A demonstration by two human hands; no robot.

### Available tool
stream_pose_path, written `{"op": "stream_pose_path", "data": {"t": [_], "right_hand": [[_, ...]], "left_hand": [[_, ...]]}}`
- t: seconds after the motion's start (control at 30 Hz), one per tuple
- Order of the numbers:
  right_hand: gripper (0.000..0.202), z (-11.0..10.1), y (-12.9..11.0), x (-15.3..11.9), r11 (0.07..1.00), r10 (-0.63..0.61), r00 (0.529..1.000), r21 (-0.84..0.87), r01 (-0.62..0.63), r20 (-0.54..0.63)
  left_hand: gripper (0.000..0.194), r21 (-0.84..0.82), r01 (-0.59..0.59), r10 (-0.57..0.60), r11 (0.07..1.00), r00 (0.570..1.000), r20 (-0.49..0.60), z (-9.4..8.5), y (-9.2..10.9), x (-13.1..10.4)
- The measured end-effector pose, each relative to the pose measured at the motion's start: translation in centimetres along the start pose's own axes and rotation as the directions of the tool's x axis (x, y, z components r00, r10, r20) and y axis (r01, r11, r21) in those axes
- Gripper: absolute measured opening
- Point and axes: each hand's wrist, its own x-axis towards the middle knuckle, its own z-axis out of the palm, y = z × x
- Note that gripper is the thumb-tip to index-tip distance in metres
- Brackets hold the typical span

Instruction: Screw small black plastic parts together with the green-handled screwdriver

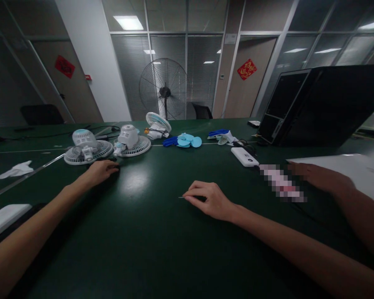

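My right hand [210,198] is over the middle of the green table, thumb and finger pinched on a thin, pale pin-like piece [180,197] whose tip sticks out to the left. My left hand [101,171] reaches to the left side, its fingers together and curled at a small dark object [112,159] that I cannot identify. Just behind it lie two white fan heads, one with a round grille [89,151] and another [132,143] beside it. A third small fan [158,124] stands farther back. Light-blue fan blades [189,140] lie near it.
Another person's hand [326,177] rests by a white sheet-like surface [355,162] at right. Nearby are a white power bank-like box [244,157], blue-and-white gloves [222,136] and a large black monitor-like case [330,106]. Crumpled tissue [16,170] and a white box [6,218] lie left.
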Motion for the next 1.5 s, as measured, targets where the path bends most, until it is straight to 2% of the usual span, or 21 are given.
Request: {"op": "stream_pose_path", "data": {"t": [0.1,0.2,0.3,0.5,0.77,0.9,1.13,1.2,1.27,1.37,1.5], "right_hand": [[0.021,-0.1,-0.1,0.0,1.000,-0.004,1.000,0.007,0.004,0.006],[0.021,-0.2,-0.2,0.0,1.000,-0.001,1.000,0.002,0.001,0.009],[0.022,-0.1,-0.1,0.0,1.000,0.004,1.000,-0.003,-0.004,0.016],[0.022,0.0,0.1,0.0,1.000,0.004,1.000,-0.013,-0.003,0.024],[0.021,0.0,0.1,0.0,1.000,-0.006,1.000,-0.023,0.007,0.017],[0.022,0.1,0.3,0.0,1.000,-0.011,1.000,-0.011,0.011,0.025],[0.022,0.1,0.1,0.0,1.000,0.002,1.000,-0.011,-0.002,0.019],[0.022,0.1,0.1,0.0,1.000,0.006,1.000,-0.009,-0.006,0.022],[0.022,0.1,0.2,0.0,1.000,0.008,1.000,-0.008,-0.007,0.024],[0.022,0.2,0.2,0.0,1.000,0.009,1.000,-0.021,-0.009,0.011],[0.020,0.2,0.1,0.1,0.999,0.018,1.000,-0.037,-0.018,0.000]], "left_hand": [[0.050,0.001,-0.004,0.004,1.000,0.993,0.119,-1.0,0.2,-0.3],[0.052,-0.058,0.039,-0.030,0.998,0.989,0.143,-1.7,0.3,-0.6],[0.057,-0.094,0.032,-0.019,0.995,0.991,0.135,-1.9,0.3,-0.8],[0.057,-0.038,0.021,-0.019,0.999,0.998,0.067,-1.6,0.3,-0.7],[0.074,-0.203,0.129,-0.106,0.971,0.987,0.119,-1.2,-1.3,-0.7],[0.068,-0.195,0.107,-0.085,0.975,0.989,0.120,-1.1,-1.3,-0.8],[0.061,-0.112,0.033,-0.028,0.993,0.998,0.053,-0.4,-0.4,-0.5],[0.058,-0.153,0.011,-0.004,0.988,0.999,0.047,0.0,1.1,-0.5],[0.053,-0.232,-0.040,0.057,0.972,0.996,0.067,0.9,3.9,-0.8],[0.048,-0.372,-0.162,0.225,0.914,0.965,0.133,2.8,10.0,-2.4],[0.037,-0.514,-0.272,0.414,0.813,0.892,0.182,5.3,17.9,-6.0]]}}
